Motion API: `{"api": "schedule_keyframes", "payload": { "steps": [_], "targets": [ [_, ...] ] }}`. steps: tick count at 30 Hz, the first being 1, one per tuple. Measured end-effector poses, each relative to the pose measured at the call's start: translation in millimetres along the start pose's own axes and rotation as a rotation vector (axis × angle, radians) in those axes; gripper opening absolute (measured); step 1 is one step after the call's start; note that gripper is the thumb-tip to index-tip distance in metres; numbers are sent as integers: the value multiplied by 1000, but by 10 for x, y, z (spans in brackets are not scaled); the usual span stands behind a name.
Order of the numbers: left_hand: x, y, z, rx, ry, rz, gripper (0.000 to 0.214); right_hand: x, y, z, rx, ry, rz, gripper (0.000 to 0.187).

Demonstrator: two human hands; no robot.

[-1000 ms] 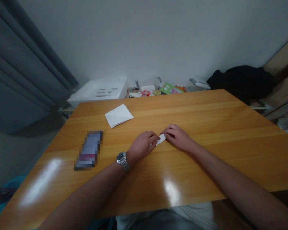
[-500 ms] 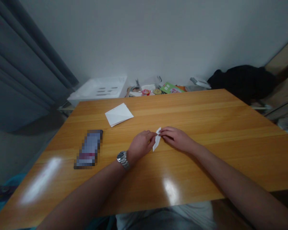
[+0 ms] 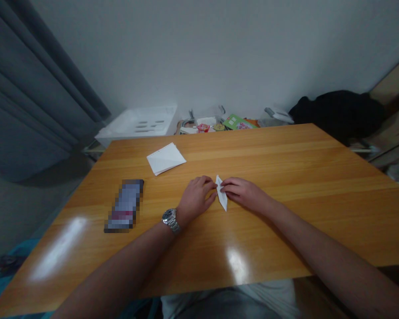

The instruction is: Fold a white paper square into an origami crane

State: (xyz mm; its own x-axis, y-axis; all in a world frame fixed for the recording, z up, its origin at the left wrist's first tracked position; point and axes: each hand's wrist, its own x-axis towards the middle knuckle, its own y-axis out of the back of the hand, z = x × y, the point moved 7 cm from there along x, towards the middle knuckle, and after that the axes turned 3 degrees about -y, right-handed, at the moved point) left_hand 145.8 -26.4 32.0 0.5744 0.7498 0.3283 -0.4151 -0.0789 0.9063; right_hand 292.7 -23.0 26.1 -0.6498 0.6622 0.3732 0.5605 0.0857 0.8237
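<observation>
A small white folded paper (image 3: pixel 221 197), long and pointed at both ends, sits between my hands over the middle of the table. My right hand (image 3: pixel 241 191) has its thumb and fingertips closed on the paper's right side. On the opposite side, my left hand (image 3: pixel 197 195) reaches the paper's left edge with its fingertips, thumb and fingers parted. Whether those left fingertips press on the paper is hard to see. A metal wristwatch (image 3: pixel 170 220) is on my left wrist.
White paper sheets (image 3: pixel 166 158) lie on the wooden table (image 3: pixel 286 168), up and left of my hands. A pixelated phone-like device (image 3: pixel 124 206) rests at the left. Past the far edge are a white tray (image 3: pixel 139 124), a green booklet (image 3: pixel 237 122) and a black heap (image 3: pixel 339 113).
The folded paper has turned, so its near tip now points right instead of left. My left thumb and fingers have parted from their pinch. The right hand stays at the paper.
</observation>
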Motion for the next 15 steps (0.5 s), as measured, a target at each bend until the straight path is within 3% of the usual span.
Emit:
{"api": "schedule_keyframes", "payload": {
  "steps": [5, 15],
  "targets": [
    [7, -2, 10, 2, -8, -9, 21, -1, -35, -17, -18, 31, -17, 21],
    [19, -10, 100, 69, -98, -58, 19, 6, 35, 45, 147, -3, 92, 13]
  ]
}}
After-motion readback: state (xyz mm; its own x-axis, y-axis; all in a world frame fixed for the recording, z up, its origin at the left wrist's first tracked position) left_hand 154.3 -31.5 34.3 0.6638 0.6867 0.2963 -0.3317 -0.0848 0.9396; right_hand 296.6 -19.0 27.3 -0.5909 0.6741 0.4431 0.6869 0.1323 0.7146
